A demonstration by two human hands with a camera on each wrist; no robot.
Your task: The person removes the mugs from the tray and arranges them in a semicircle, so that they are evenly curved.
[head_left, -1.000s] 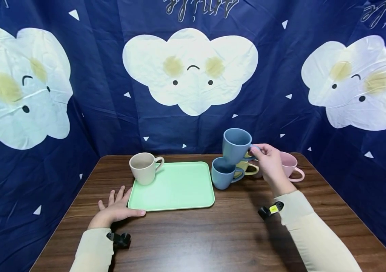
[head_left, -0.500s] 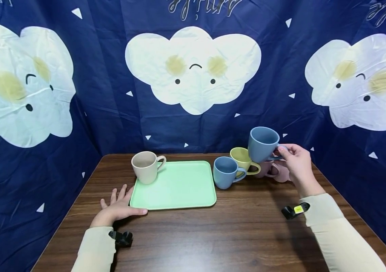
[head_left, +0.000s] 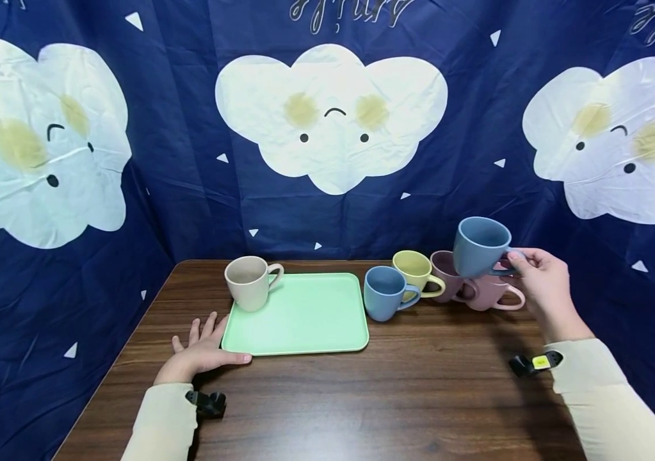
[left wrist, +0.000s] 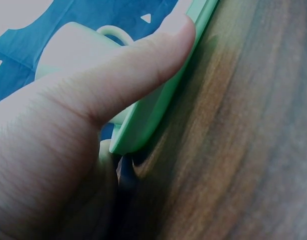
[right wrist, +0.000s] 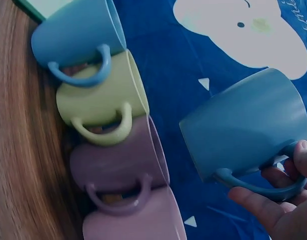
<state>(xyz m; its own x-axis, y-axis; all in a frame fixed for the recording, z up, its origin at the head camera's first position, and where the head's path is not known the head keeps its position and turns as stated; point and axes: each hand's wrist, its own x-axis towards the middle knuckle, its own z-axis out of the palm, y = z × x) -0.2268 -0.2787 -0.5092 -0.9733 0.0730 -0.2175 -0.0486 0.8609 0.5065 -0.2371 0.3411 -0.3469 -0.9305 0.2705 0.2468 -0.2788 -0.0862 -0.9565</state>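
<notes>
In the head view my right hand (head_left: 547, 288) pinches the handle of a blue mug (head_left: 479, 248), held upright in the air above the pink mug (head_left: 485, 294). The right wrist view shows fingers and thumb curled around that handle, with the raised mug (right wrist: 253, 120) apart from the row of mugs. My left hand (head_left: 203, 349) rests at the near left corner of a pale green tray (head_left: 304, 320). Its fingers spread along the left side, and its thumb (left wrist: 143, 67) lies straight along the tray's front edge. A beige mug (head_left: 248, 285) stands at the tray's back left.
Right of the tray, a second blue mug (head_left: 383, 294), a yellow mug (head_left: 413, 272) and a mauve mug (head_left: 445, 278) stand side by side, handles turned right. The brown wooden table (head_left: 350, 397) ends at a dark blue cloud-print curtain (head_left: 189, 211).
My right hand has carried the raised blue mug to the right, from above the second blue mug past the yellow one to over the pink. The left hand has stayed at the tray corner.
</notes>
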